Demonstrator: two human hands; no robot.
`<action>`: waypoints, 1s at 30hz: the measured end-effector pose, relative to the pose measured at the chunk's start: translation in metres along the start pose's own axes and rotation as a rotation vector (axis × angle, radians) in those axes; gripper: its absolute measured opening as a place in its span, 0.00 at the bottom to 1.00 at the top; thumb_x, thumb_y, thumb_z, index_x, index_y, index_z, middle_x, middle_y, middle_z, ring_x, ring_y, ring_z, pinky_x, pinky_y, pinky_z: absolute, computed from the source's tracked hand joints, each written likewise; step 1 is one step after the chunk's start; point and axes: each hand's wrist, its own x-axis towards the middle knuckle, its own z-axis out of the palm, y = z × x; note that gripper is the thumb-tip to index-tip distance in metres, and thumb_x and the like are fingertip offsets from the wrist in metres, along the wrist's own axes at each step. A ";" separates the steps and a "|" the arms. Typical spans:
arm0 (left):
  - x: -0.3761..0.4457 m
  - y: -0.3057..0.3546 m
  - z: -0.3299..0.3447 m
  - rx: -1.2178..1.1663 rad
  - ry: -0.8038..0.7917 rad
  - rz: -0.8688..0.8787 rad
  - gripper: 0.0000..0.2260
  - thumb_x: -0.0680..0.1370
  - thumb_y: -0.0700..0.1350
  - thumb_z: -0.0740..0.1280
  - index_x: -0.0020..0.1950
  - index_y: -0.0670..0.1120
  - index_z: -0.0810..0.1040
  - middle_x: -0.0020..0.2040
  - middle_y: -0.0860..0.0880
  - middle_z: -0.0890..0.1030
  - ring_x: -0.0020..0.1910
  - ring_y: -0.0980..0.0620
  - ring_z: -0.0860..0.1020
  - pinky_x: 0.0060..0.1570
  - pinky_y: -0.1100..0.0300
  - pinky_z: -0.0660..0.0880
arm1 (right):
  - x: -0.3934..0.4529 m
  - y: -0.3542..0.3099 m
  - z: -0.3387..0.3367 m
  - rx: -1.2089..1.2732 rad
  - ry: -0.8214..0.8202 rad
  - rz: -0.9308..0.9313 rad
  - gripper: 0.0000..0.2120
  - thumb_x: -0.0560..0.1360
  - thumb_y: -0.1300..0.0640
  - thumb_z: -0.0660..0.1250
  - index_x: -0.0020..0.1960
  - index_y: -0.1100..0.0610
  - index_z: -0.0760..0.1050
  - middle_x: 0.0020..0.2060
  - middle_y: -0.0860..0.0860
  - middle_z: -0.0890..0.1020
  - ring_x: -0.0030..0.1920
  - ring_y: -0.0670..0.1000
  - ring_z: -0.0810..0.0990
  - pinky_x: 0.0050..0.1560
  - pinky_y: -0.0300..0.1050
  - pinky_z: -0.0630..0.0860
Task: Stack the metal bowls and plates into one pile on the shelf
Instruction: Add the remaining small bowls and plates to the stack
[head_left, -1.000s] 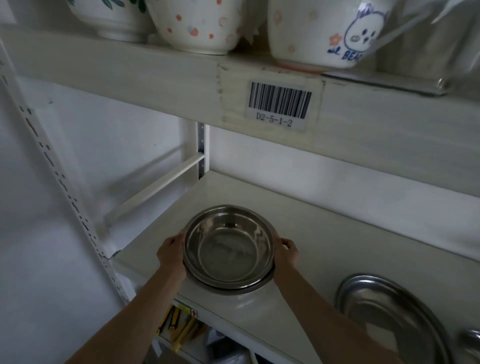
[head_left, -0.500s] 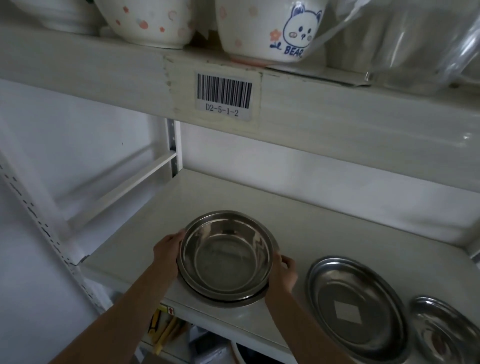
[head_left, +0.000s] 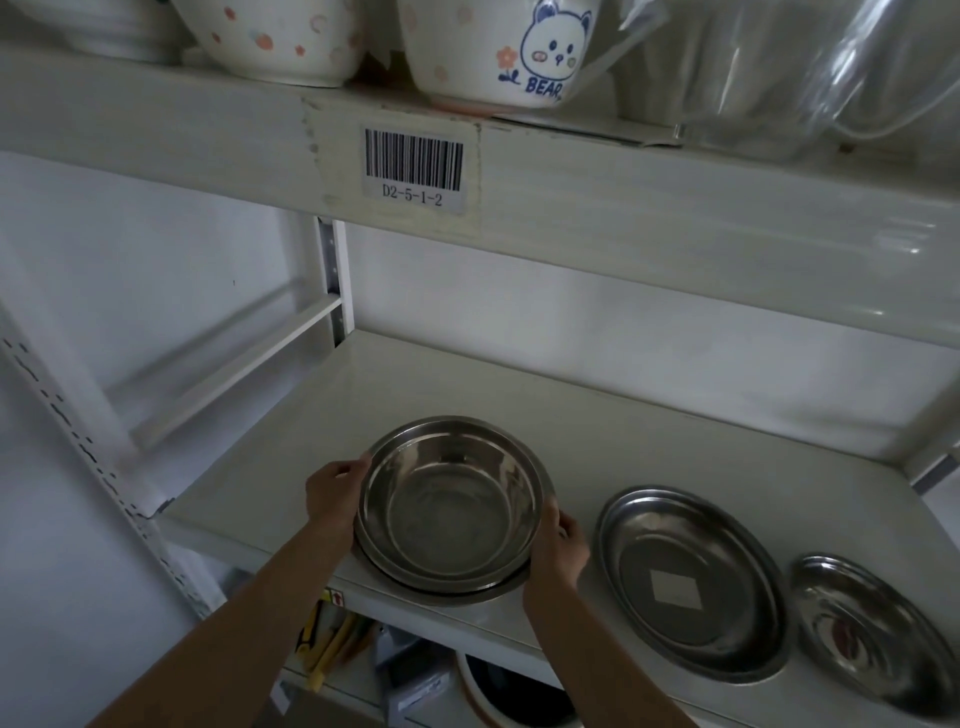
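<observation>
Both hands are gripping nested metal bowls (head_left: 451, 506) sitting near the front edge of the shelf (head_left: 649, 447): the left hand (head_left: 332, 491) on the left rim, the right hand (head_left: 563, 551) on the right. Two metal plates, a larger plate (head_left: 691, 579) and a smaller plate (head_left: 872, 631), are lying toward the shelf's right end.

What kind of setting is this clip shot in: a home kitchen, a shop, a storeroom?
Most likely a storeroom or stock area, not a home kitchen. The white metal shelf has a barcode label reading D2-5-1-2 on the tier above, and crockery such as the bear bowl sits grouped there like stock.
</observation>
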 end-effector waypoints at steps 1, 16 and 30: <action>-0.001 0.000 0.000 0.038 0.017 0.026 0.12 0.73 0.49 0.71 0.48 0.41 0.82 0.47 0.41 0.84 0.46 0.42 0.81 0.50 0.48 0.79 | -0.001 0.002 -0.001 -0.002 -0.003 0.006 0.14 0.76 0.49 0.68 0.52 0.60 0.80 0.44 0.57 0.83 0.42 0.54 0.79 0.41 0.44 0.75; -0.105 0.033 0.044 -0.093 -0.045 0.422 0.11 0.74 0.49 0.70 0.53 0.45 0.79 0.51 0.48 0.81 0.48 0.54 0.80 0.46 0.63 0.75 | -0.045 0.022 -0.059 -0.059 -0.073 0.149 0.17 0.79 0.46 0.64 0.42 0.61 0.76 0.33 0.54 0.73 0.27 0.49 0.66 0.27 0.43 0.66; -0.246 -0.043 0.112 -0.025 -0.467 0.311 0.08 0.76 0.50 0.68 0.51 0.49 0.78 0.44 0.48 0.81 0.43 0.51 0.80 0.47 0.56 0.77 | -0.050 0.019 -0.162 -0.066 0.097 0.166 0.20 0.76 0.43 0.66 0.43 0.62 0.78 0.35 0.56 0.77 0.30 0.51 0.69 0.31 0.45 0.67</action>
